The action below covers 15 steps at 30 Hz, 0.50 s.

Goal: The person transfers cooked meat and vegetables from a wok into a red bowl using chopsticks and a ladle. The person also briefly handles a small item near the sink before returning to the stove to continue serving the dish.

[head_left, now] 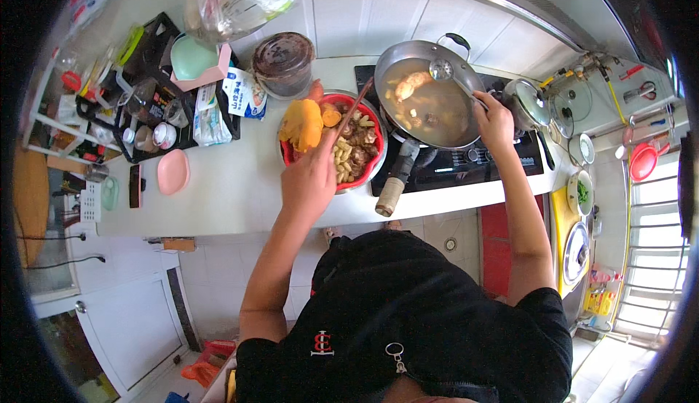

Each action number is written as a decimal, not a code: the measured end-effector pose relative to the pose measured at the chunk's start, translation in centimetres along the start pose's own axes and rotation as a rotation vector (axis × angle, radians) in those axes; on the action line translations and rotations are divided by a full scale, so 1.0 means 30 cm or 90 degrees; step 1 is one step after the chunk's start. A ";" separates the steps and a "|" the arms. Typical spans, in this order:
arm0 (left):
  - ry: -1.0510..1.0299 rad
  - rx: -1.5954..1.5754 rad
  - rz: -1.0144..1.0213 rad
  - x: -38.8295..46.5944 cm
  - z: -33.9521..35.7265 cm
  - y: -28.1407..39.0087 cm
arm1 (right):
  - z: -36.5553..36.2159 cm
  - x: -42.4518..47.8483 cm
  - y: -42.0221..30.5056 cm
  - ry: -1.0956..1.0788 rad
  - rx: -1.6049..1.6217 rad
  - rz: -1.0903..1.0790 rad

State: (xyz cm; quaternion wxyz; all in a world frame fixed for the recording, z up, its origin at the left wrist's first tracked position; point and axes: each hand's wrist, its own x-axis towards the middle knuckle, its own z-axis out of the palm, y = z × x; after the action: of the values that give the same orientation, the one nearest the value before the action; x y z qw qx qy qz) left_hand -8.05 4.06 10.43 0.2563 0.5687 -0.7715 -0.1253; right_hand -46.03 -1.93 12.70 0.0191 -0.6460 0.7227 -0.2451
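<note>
Dark-red chopsticks (356, 107) are in my left hand (310, 178), which is over the near-left side of a red bowl (378, 135). Inside that bowl are brown meat chunks (360, 154), pale peanut-like pieces (343, 156) and a large yellow-orange food piece (301, 122). My right hand (496, 122) grips the handle of a slotted metal ladle (441, 70). The ladle's head is at the far side of a steel wok (389, 59). Cloudy broth (442, 108) fills much of the wok, with a pale piece of meat (412, 85) in it.
The wok's wrapped handle (397, 184) juts over the counter's front edge. Under it is a black cooktop (491, 163); a lidded pot (527, 102) stands right. A lidded plastic tub (284, 64), a black crate (164, 83), a pink dish (173, 171) and a phone (135, 185) occupy the left.
</note>
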 end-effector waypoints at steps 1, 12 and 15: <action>-0.022 0.001 0.012 0.056 0.009 0.026 | 0.037 0.017 0.028 0.050 -0.038 -0.060; -0.201 0.153 0.056 0.500 0.212 0.240 | 0.178 0.120 0.033 -0.005 -0.075 0.064; -0.252 0.166 0.041 0.524 0.240 0.253 | 0.212 0.123 0.034 -0.011 -0.040 0.073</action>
State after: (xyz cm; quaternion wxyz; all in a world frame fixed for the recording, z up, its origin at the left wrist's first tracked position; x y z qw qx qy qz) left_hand -21.59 -9.01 12.05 0.0285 0.5366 -0.8340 -0.1252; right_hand -45.39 -7.46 7.80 0.0190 -0.6057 0.7657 -0.2156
